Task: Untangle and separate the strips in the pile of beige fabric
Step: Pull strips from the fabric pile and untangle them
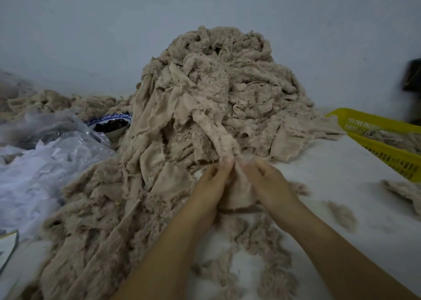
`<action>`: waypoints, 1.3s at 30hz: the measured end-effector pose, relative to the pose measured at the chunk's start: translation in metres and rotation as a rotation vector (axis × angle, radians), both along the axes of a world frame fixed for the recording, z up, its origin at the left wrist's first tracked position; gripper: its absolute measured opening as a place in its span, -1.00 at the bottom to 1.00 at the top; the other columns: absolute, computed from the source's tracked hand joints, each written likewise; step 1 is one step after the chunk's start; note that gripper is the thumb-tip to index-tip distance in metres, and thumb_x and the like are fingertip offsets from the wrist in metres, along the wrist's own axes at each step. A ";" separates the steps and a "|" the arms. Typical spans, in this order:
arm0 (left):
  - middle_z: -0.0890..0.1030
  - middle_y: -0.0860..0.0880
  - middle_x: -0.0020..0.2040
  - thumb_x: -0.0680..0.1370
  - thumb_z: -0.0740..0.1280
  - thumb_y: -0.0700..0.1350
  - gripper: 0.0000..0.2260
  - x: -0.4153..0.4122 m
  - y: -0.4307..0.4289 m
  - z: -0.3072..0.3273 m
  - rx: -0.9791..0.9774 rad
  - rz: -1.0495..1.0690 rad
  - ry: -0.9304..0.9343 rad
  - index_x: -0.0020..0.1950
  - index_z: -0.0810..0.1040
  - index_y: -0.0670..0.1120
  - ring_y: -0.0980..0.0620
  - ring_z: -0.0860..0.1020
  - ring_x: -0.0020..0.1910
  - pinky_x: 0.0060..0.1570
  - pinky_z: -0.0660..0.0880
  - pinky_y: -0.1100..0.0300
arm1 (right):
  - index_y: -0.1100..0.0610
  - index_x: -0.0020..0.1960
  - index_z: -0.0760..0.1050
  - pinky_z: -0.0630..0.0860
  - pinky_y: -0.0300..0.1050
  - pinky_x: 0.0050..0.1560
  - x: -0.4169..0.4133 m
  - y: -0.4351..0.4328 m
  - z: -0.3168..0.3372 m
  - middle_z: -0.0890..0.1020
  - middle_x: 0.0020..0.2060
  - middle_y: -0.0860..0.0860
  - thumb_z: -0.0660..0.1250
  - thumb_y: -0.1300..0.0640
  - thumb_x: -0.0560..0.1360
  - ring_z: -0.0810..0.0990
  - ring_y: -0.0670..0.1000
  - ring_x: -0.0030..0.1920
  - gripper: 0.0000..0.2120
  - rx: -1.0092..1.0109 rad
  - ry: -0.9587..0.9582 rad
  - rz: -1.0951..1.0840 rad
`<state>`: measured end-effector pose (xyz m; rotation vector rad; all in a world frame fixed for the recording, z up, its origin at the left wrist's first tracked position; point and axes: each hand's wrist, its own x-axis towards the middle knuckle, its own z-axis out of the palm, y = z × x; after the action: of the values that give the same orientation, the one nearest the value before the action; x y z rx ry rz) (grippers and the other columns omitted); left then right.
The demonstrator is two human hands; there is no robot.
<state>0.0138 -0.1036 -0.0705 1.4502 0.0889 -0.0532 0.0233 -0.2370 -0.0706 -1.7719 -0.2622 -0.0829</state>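
A tall pile of beige fabric made of fuzzy tangled strips fills the middle of the white table and spreads down to the lower left. One strip runs from the pile down to my hands at the pile's front foot. My left hand pinches that strip near its lower end. Close beside it, my right hand pinches the same strip, and the loose end hangs between both hands. More beige strips lie on the table under my forearms.
A yellow plastic basket with some beige fabric in it stands at the right. Loose beige scraps lie near it. Clear plastic bags with white scraps sit at the left, next to a blue-patterned bowl of dark contents. A grey wall rises behind.
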 end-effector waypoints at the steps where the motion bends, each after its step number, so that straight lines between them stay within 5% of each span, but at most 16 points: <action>1: 0.71 -0.08 -0.02 0.56 0.36 0.14 -0.65 0.001 0.001 0.000 -0.112 -0.018 0.019 0.10 0.63 -0.12 0.03 0.67 -0.01 -0.02 0.59 0.14 | -0.08 -0.39 0.30 0.30 -0.31 -0.44 -0.003 0.003 -0.001 0.35 -0.48 -0.16 0.23 -0.04 0.62 0.31 -0.16 -0.46 -0.59 -0.055 -0.033 0.096; 4: 0.68 -0.07 -0.23 0.57 0.38 -0.06 -0.84 0.005 0.008 0.003 -0.212 0.201 0.030 -0.18 0.67 -0.05 0.06 0.67 -0.25 -0.29 0.56 0.23 | -0.01 -0.34 0.21 0.21 -0.34 -0.45 -0.006 0.006 -0.007 0.28 -0.49 -0.18 0.23 -0.01 0.64 0.22 -0.17 -0.47 -0.60 -0.173 -0.084 0.284; 7: 0.63 -0.05 -0.25 0.61 0.27 -0.13 -0.84 0.012 0.030 0.004 -0.365 0.533 0.078 -0.14 0.59 -0.07 0.02 0.61 -0.31 -0.38 0.54 0.28 | -0.05 -0.36 0.16 0.20 -0.36 -0.44 -0.008 0.004 -0.005 0.25 -0.49 -0.17 0.21 0.01 0.65 0.19 -0.17 -0.48 -0.57 -0.206 -0.110 0.355; 11: 0.40 0.03 -0.44 0.66 0.13 -0.21 -0.76 0.014 0.055 0.003 -0.754 0.541 0.043 -0.19 0.43 -0.06 0.15 0.33 -0.58 -0.63 0.29 0.37 | -0.02 -0.35 0.15 0.18 -0.38 -0.45 -0.010 0.001 -0.003 0.24 -0.50 -0.18 0.20 0.03 0.66 0.18 -0.17 -0.50 -0.57 -0.211 -0.099 0.391; 15: 0.42 -0.05 -0.33 0.63 0.03 -0.34 -0.59 0.016 0.070 0.010 -1.004 0.593 -0.014 -0.26 0.55 -0.11 0.12 0.37 -0.54 -0.56 0.31 0.36 | 0.01 -0.35 0.18 0.17 -0.35 -0.48 -0.007 -0.004 -0.001 0.25 -0.50 -0.15 0.24 0.10 0.64 0.19 -0.15 -0.49 -0.58 -0.118 -0.041 0.205; 18: 0.47 -0.09 -0.42 0.67 0.00 -0.32 -0.72 0.008 0.098 0.017 -1.400 0.567 -0.183 0.05 0.51 -0.24 0.08 0.43 -0.52 -0.45 0.49 0.35 | -0.01 -0.33 0.23 0.23 -0.17 -0.34 0.002 -0.015 -0.004 0.29 -0.44 -0.04 0.25 0.03 0.62 0.27 -0.03 -0.37 -0.63 0.030 0.083 -0.122; 20: 0.56 -0.13 -0.41 0.65 0.02 -0.31 -0.72 0.002 0.108 0.020 -1.490 0.548 -0.310 0.03 0.52 -0.32 0.03 0.57 -0.44 -0.29 0.59 0.28 | 0.04 -0.27 0.23 0.22 -0.06 -0.30 0.007 -0.023 -0.007 0.31 -0.42 -0.03 0.25 0.03 0.61 0.26 0.01 -0.31 -0.67 0.163 0.145 -0.277; 23: 0.65 -0.13 -0.01 0.67 0.08 -0.26 -0.73 0.005 0.108 0.019 -1.264 0.644 -0.303 0.16 0.55 -0.28 -0.01 0.65 0.03 0.08 0.58 0.23 | 0.07 -0.22 0.17 0.19 -0.11 -0.37 0.012 -0.026 -0.007 0.24 -0.36 -0.02 0.23 0.01 0.62 0.23 -0.10 -0.43 -0.67 0.170 0.103 -0.395; 26: 0.45 0.05 0.34 0.69 0.14 -0.09 -0.71 0.005 0.086 0.014 0.012 0.807 -0.196 0.39 0.44 -0.09 0.07 0.43 0.30 0.22 0.41 0.25 | 0.04 -0.20 0.21 0.23 -0.25 -0.50 0.011 -0.019 -0.004 0.24 -0.37 -0.08 0.25 0.03 0.61 0.19 -0.14 -0.53 -0.72 0.154 0.024 -0.362; 27: 0.38 0.11 0.36 0.68 0.16 -0.03 -0.67 0.004 0.071 0.012 0.275 0.799 -0.293 0.44 0.39 -0.03 0.15 0.38 0.28 0.16 0.37 0.31 | 0.02 -0.18 0.24 0.23 -0.28 -0.52 0.011 -0.016 -0.004 0.25 -0.40 -0.12 0.26 0.05 0.60 0.19 -0.15 -0.52 -0.75 0.160 0.014 -0.322; 29: 0.40 0.15 0.28 0.66 0.22 -0.01 -0.75 0.003 0.040 0.009 0.425 0.663 -0.496 0.34 0.46 0.06 0.29 0.41 0.15 0.01 0.33 0.53 | 0.00 -0.16 0.27 0.22 -0.31 -0.53 0.008 -0.011 -0.004 0.28 -0.48 -0.19 0.26 0.10 0.58 0.20 -0.17 -0.53 -0.79 0.167 0.021 -0.246; 32: 0.59 0.16 0.11 0.62 0.27 0.11 -0.79 0.000 0.006 0.002 0.436 0.307 -0.326 0.19 0.56 0.10 0.29 0.54 0.05 -0.01 0.46 0.41 | 0.02 -0.15 0.30 0.29 -0.25 -0.49 0.003 -0.005 -0.005 0.35 -0.44 -0.15 0.29 0.14 0.57 0.30 -0.15 -0.48 -0.81 0.213 0.059 -0.086; 35: 0.69 -0.12 0.04 0.60 0.32 0.08 -0.70 0.002 0.001 0.003 0.017 0.144 0.025 0.15 0.61 -0.11 0.01 0.66 0.01 0.02 0.58 0.07 | -0.06 -0.26 0.33 0.31 -0.23 -0.40 -0.002 -0.001 -0.007 0.37 -0.41 -0.08 0.27 0.13 0.59 0.33 -0.10 -0.40 -0.72 0.089 0.033 0.102; 39: 0.65 -0.26 0.15 0.64 0.29 -0.07 -0.71 0.005 0.013 0.003 -0.422 0.171 0.136 0.26 0.57 -0.21 -0.20 0.64 0.12 0.16 0.57 -0.08 | 0.04 -0.25 0.34 0.37 -0.23 -0.31 -0.010 0.002 -0.006 0.43 -0.39 -0.09 0.22 0.00 0.59 0.42 -0.09 -0.36 -0.73 -0.119 0.048 0.257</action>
<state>0.0183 -0.0906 -0.0679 1.0125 0.2950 -0.0280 0.0137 -0.2346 -0.0763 -1.8409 -0.4651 0.1626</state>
